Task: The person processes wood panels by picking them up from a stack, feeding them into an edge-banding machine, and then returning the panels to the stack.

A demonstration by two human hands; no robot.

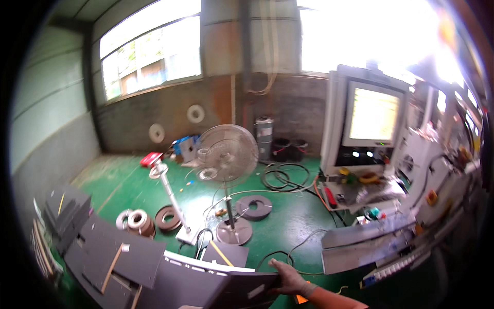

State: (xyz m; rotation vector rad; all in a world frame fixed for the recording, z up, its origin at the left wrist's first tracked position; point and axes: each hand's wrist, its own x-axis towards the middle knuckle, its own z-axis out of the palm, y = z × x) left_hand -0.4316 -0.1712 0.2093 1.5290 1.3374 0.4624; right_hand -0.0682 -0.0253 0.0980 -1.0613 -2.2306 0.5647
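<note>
My right hand (289,278), which looks gloved in pale grey, reaches in from the lower right. Its fingers close over the right edge of a dark grey panel (239,289), and the panel stands tilted at the bottom of the view. A small pale label sits on the panel's face near my hand. My left hand is out of view. Left of the held panel lie more dark grey panels (139,257), overlapping, with thin wooden strips (112,268) on them. A white-edged strip (195,263) runs behind the held panel.
A pedestal fan (226,154) stands ahead on the green floor, beside rolls of edge banding (140,221) and a white stand (174,198). To the right are a machine with a lit screen (374,116) and a metal ledge (355,252). Cables (285,177) lie on the floor.
</note>
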